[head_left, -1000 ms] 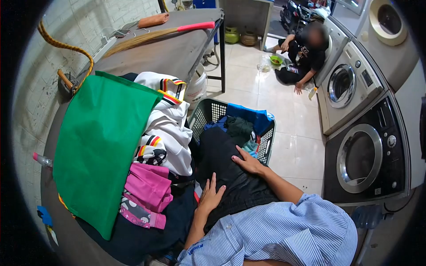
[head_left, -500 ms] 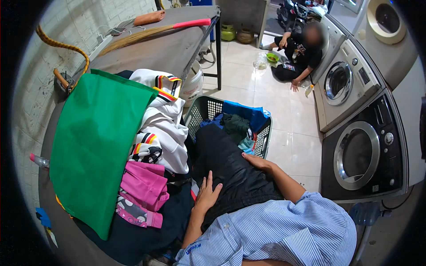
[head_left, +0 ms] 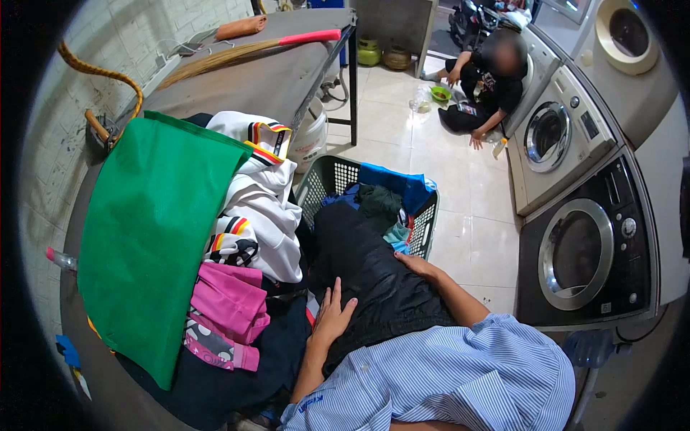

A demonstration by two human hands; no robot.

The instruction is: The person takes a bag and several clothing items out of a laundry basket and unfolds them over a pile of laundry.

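My left hand (head_left: 332, 316) lies on the left side of black fabric (head_left: 374, 276), with its fingers spread and nothing held. On the fabric's right side rests my right hand (head_left: 417, 266), fingers stretched forward and partly hidden. The black fabric has a gathered band near my striped shirt and reaches to the laundry basket (head_left: 327, 172); I cannot tell whether it is worn or loose. Dark and teal clothes (head_left: 381, 205) fill the basket. Left of my left hand are a pink garment (head_left: 228, 298), a white garment (head_left: 269, 230) and a large green fabric bag (head_left: 154, 237).
A long table (head_left: 287, 72) along the left wall holds a broom (head_left: 237, 54). Front-loading machines (head_left: 575, 251) line the right side. Another person (head_left: 496, 86) sits on the tiled floor beside a green bowl (head_left: 440, 93). A white bucket (head_left: 310, 136) stands near the table.
The view has shifted very slightly. Both my hands stay on the black fabric, and the clothes and basket look unmoved.
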